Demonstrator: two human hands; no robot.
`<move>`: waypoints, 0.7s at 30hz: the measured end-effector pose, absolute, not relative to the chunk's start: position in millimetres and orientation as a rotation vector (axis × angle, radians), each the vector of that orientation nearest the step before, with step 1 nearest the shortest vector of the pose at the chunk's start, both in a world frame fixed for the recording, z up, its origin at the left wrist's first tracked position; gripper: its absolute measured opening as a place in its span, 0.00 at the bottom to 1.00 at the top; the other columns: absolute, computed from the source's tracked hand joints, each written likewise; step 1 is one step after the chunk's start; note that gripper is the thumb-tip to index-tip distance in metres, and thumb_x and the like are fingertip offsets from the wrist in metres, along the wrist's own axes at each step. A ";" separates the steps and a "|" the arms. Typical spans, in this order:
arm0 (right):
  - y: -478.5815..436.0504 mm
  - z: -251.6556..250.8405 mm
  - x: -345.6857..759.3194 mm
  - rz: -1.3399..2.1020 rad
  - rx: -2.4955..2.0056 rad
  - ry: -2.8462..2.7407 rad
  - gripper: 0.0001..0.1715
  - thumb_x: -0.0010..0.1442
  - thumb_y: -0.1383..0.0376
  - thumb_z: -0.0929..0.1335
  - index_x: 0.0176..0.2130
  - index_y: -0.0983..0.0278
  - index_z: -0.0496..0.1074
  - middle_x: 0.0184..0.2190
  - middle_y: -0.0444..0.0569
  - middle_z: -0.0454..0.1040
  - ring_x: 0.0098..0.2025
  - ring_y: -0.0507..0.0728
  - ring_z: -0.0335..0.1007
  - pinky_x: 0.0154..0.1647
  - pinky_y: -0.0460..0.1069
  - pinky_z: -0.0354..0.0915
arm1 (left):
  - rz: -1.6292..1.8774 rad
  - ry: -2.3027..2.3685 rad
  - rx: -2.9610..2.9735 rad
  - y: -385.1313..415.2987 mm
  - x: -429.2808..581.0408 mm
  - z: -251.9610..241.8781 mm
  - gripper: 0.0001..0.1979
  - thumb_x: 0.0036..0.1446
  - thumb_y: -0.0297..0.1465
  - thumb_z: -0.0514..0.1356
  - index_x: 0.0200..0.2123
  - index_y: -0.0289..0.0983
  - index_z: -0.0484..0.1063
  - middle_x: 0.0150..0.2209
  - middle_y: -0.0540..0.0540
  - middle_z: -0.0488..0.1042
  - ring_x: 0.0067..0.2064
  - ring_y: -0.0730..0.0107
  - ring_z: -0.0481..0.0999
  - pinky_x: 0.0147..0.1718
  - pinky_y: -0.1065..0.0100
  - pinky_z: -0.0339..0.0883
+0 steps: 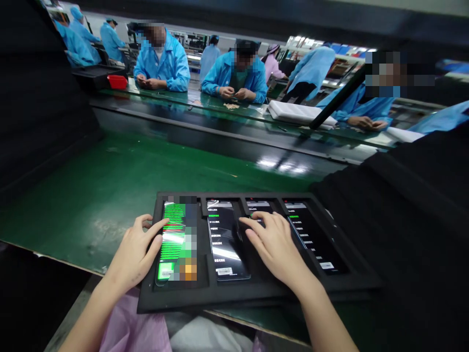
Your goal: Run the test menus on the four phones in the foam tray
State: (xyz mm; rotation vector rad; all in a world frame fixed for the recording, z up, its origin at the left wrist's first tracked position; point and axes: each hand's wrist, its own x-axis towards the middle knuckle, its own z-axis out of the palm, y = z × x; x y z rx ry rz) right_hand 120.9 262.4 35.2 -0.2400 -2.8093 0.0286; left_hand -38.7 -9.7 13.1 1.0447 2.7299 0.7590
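My fingers (256, 226) are spread, gripping nothing: left hand (134, 254) on the green-lit phone (172, 234), right hand (274, 247) on the third phone (257, 206). Both phones lie lengthwise up the frame. Black tray (256, 293), green tabletop (91, 195), factory hall.

Green bench (91, 195) (glossy) — a black tray (238, 295) lies on it.

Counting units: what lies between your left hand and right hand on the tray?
A phone showing a dark menu screen, in its own slot of the tray; head view.
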 end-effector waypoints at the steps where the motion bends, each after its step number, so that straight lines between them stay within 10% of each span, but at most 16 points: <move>1: 269.2 34.6 125.4 0.042 -0.297 -2.792 0.26 0.67 0.58 0.50 0.46 0.62 0.71 0.41 0.54 0.66 0.46 0.60 0.60 0.52 0.61 0.54 | 0.780 2.725 1.035 -9.9 -39.0 11.7 0.28 0.60 0.46 0.37 0.53 0.43 0.66 0.50 0.40 0.58 0.49 0.55 0.67 0.49 0.47 0.62; 21: 347.3 20.7 172.4 0.084 -0.999 -2.539 0.32 0.65 0.54 0.47 0.44 0.57 0.74 0.40 0.53 0.66 0.43 0.62 0.61 0.48 0.62 0.57 | 0.932 2.725 0.947 -5.7 -43.7 6.1 0.32 0.56 0.51 0.39 0.53 0.39 0.66 0.47 0.39 0.60 0.45 0.56 0.71 0.46 0.50 0.66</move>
